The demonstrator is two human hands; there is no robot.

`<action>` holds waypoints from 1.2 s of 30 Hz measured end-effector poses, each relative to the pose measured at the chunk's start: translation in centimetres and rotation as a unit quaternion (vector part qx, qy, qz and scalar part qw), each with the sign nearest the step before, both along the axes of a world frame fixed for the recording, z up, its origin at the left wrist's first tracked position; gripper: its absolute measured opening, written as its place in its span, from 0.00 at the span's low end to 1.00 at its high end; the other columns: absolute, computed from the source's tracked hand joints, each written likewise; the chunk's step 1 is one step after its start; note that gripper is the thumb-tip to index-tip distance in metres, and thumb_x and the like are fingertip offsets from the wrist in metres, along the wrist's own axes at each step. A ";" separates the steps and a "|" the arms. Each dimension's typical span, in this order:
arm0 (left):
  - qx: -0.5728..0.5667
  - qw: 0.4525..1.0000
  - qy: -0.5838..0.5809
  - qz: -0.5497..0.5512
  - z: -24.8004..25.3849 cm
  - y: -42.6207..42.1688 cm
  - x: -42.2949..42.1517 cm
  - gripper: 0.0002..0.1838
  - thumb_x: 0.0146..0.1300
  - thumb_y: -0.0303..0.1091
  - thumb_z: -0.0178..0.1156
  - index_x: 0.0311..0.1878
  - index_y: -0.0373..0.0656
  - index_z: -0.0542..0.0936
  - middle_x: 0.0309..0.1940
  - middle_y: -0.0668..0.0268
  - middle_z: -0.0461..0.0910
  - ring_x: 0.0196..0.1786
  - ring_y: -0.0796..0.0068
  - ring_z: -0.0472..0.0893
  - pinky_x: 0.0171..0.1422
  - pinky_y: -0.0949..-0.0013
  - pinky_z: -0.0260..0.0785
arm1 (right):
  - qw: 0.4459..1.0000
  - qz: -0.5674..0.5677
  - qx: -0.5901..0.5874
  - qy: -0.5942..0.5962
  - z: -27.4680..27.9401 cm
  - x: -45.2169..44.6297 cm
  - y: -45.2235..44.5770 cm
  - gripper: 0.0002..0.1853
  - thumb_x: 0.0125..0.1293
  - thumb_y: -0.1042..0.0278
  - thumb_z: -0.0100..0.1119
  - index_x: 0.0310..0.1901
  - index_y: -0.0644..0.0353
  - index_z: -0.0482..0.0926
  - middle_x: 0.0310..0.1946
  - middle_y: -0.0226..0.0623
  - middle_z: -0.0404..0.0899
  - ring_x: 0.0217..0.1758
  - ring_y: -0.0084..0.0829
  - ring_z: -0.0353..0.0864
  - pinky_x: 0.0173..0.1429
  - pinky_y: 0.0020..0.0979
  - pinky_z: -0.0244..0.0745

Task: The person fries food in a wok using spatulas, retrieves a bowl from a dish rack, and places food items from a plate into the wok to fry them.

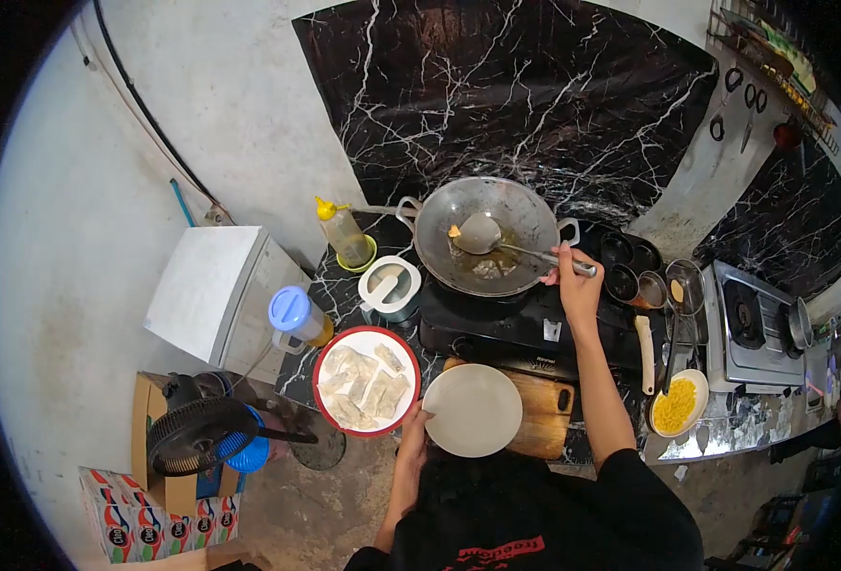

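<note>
My right hand [575, 276] is closed round the handle of a metal wok spatula [479, 234]. The rounded head is inside a two-handled wok [440, 266], over a shallow pool of oil. A small golden-brown bit of food [454, 231] shows at the head's left edge. Pale bubbles or bits float in the oil below. With fingers mostly hidden beneath, my left hand [415, 430] grips the left rim of a bare cream plate [474, 410], held in front of the stove. Just left of that hand is a red-rimmed white dish [320, 379] with several pale, coated pieces [380, 392].
The wok sits on a black stove [497, 328]. A wooden cutting board [542, 419] lies partly under the plate. To the left stand an oil bottle [342, 233], a lidded container [389, 288] and a blue-lidded jug [297, 319]; at right, a bowl of yellow food [675, 409].
</note>
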State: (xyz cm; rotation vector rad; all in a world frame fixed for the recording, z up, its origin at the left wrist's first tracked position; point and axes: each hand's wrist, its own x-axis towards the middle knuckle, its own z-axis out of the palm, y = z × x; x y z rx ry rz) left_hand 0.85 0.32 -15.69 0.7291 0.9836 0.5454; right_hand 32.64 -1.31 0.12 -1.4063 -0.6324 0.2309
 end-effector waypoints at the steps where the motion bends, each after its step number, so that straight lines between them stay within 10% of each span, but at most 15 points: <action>1: 0.000 1.000 0.001 0.000 0.0 0.0 0.0 0.20 0.54 0.27 0.48 0.51 0.37 0.73 0.40 0.63 0.77 0.41 0.73 0.77 0.45 0.73 0.69 | 1.000 0.000 -0.002 0.004 0.1 -0.1 0.1 0.16 0.68 0.66 0.49 0.38 0.75 0.78 0.14 0.34 0.72 0.17 0.19 0.73 0.27 0.26 0.78; 36: 0.004 1.000 -0.018 -0.016 -0.4 -0.1 0.2 0.16 0.57 0.28 0.48 0.49 0.38 0.73 0.38 0.65 0.77 0.40 0.75 0.76 0.44 0.74 0.69 | 0.977 0.040 -0.034 -0.208 1.7 -2.4 -2.5 0.07 0.62 0.75 0.56 0.36 0.71 0.80 0.20 0.35 0.74 0.20 0.21 0.76 0.23 0.21 0.67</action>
